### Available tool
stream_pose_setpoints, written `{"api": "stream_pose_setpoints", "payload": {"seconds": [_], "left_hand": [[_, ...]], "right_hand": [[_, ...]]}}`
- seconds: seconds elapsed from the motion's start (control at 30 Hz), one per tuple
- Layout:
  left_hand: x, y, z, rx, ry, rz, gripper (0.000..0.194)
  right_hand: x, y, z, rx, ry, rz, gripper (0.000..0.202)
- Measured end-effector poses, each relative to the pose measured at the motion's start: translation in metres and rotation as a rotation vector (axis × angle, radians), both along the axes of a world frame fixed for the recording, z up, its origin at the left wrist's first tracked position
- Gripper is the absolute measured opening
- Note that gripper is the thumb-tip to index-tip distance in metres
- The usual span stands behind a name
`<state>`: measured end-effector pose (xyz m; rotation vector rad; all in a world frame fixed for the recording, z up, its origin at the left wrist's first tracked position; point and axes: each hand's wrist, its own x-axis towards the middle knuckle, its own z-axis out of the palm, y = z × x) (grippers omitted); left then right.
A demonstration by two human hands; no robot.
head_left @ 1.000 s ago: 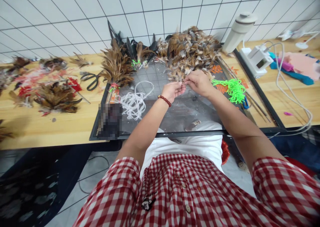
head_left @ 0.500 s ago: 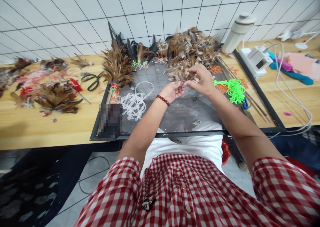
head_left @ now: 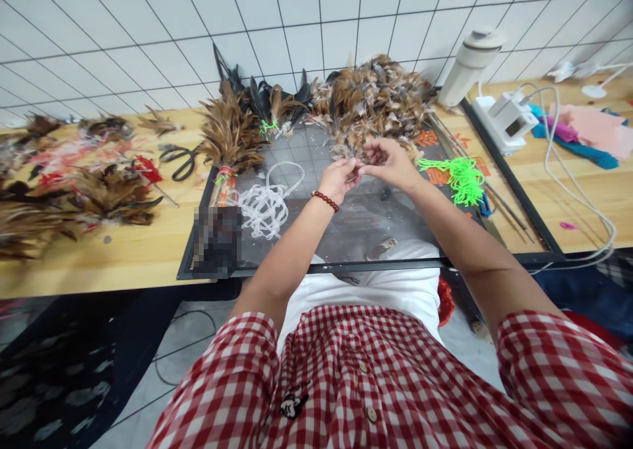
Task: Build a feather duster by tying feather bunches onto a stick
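Observation:
My left hand (head_left: 339, 180), with a dark red bead bracelet (head_left: 325, 201) at its wrist, is closed in a pinch on small feathers, mostly covered by the fingers. Thumb and forefinger of my right hand (head_left: 388, 164) come together right beside the left fingertips, pinching at the same feathers; its other fingers curl above. Both hands are over the dark mat (head_left: 321, 238), just in front of a large heap of brown feathers (head_left: 380, 99). To the left of them lies a loose tangle of white cord (head_left: 264, 205).
A feather duster (head_left: 230, 132) and black scissors (head_left: 180, 161) lie left. More feather bunches (head_left: 116, 188) cover the table's left part. On the right are bright green cords (head_left: 457, 180), thin rods (head_left: 509, 208), a pale bottle (head_left: 472, 66) and a white charger (head_left: 512, 119) with cable.
My two hands stay pinched together, with the fingers shifted slightly. At the far left, a large brown feather bunch has come into view on the table.

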<state>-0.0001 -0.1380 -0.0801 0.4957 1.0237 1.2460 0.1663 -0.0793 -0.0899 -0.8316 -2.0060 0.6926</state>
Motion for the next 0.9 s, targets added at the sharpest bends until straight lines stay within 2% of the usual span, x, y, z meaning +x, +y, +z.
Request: {"api": "stream_pose_setpoints", "payload": {"seconds": [0.1, 0.27, 0.37, 0.47, 0.53, 0.6, 0.7, 0.9], "left_hand": [[0.001, 0.001, -0.002, 0.003, -0.001, 0.027, 0.014], [0.003, 0.002, -0.005, -0.012, 0.002, 0.026, 0.015], [0.002, 0.002, -0.002, -0.015, -0.002, 0.054, 0.015], [0.000, 0.002, 0.002, 0.010, -0.002, 0.113, 0.015], [0.000, 0.001, 0.005, 0.036, 0.017, 0.113, 0.015], [0.000, -0.001, 0.008, 0.055, 0.049, 0.074, 0.017], [0.001, -0.003, 0.010, 0.093, 0.086, -0.023, 0.019], [-0.003, -0.007, 0.009, 0.110, 0.140, -0.330, 0.024]], "right_hand": [[0.000, -0.001, 0.001, -0.073, 0.033, 0.036, 0.055], [-0.004, -0.012, 0.011, -0.020, -0.005, 0.068, 0.039], [-0.002, -0.014, 0.018, -0.039, -0.054, 0.231, 0.040], [0.003, -0.013, 0.022, -0.188, -0.192, 0.471, 0.042], [0.005, -0.011, 0.022, -0.297, -0.270, 0.506, 0.043], [0.005, -0.009, 0.020, -0.362, -0.211, 0.398, 0.044], [0.004, -0.007, 0.018, -0.449, 0.019, 0.270, 0.049], [0.002, -0.011, 0.017, -0.695, 0.159, 0.383, 0.056]]}}
